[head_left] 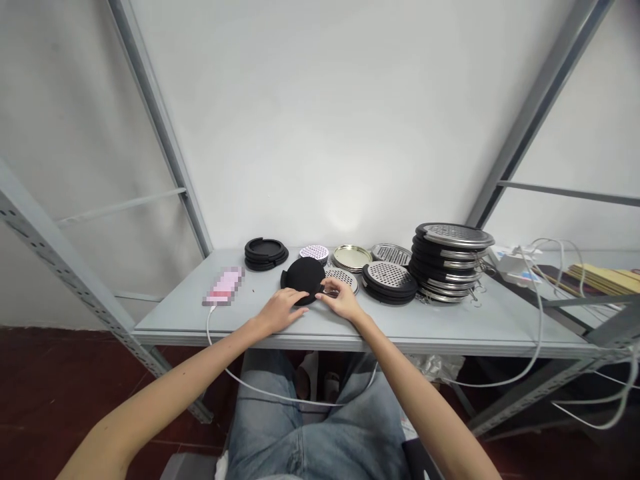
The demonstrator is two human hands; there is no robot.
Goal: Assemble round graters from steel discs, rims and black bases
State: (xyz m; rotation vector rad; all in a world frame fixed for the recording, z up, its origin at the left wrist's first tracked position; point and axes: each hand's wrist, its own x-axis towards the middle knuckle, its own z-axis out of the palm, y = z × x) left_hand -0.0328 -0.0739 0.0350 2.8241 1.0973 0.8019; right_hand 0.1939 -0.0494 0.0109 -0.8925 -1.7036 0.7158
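Held the disc (304, 272) near the front of the shelf (443, 330), left of its middle stacks, and tilted it with its black face toward the head camera. Pinched its near right edge between thumb and forefinger of the right hand (341, 301), with the other fingers curled. Laid the left hand (285, 309) along its near left edge, with the thumb parted from the fingers; could not tell whether gripped or merely touched on that side. Located a perforated plate (345, 274) just behind the right hand, partly hidden by it. Observed to its right a short stack (389, 285) with a perforated silver top, then, just beside that, a tall stack (447, 263) of black and silver layers. Found along the wall (345, 133), from left to right, piled black rings (266, 253), a purple-and-white grille (314, 252), a gold lid (353, 257) and a slotted plate (391, 253). Noted at the left end a pink device (225, 287), pixelated, joined to a white cable (280, 396) looped over the lap (325, 433). Noted at far right a white box (515, 263) and yellow sheets (600, 279).
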